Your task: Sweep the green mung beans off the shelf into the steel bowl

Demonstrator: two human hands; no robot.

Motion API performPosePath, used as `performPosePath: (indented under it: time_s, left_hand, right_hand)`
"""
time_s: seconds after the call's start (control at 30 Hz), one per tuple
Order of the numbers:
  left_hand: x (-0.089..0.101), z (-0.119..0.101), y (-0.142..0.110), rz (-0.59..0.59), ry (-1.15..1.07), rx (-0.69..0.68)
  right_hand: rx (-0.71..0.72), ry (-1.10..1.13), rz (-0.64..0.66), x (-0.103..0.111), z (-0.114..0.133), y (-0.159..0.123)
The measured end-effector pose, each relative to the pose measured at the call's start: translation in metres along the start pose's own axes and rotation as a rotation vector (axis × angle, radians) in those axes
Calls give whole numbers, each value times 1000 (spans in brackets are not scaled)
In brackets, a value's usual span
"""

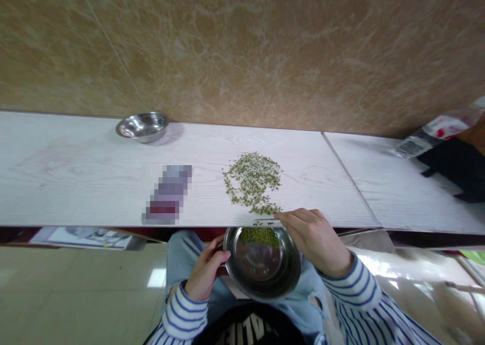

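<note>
My left hand grips the left rim of a round stainless steel bowl, tilted just below the table's front edge. Inside the bowl, small green beans, like mung beans, are gathered along the side nearest the table. More green beans lie scattered on the white tabletop above it. At the table edge over the bowl, my right hand is closed with its fingertips together. A thin, narrow thing shows at those fingertips, too slim to name. A few beans lie beside it, right at the edge.
A smaller steel bowl stands near the wall at back left. A blurred-out flat thing lies left of the beans. A plastic package and a black item are at far right. A seam crosses the white table.
</note>
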State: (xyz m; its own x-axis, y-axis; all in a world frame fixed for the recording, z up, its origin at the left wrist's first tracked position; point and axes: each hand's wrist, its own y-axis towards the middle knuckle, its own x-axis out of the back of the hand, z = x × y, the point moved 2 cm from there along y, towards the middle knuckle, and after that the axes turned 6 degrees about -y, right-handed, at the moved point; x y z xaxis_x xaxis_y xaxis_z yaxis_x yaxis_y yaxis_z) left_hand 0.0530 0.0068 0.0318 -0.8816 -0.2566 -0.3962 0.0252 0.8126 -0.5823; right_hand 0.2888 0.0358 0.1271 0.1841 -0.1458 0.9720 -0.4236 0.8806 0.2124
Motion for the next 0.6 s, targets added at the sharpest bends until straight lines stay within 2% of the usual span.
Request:
performPosePath:
  time_s: [0.6]
  left_hand:
    - [-1,2,0,22,9,7]
  right_hand:
    - [4,-1,-2,-5,13,-7]
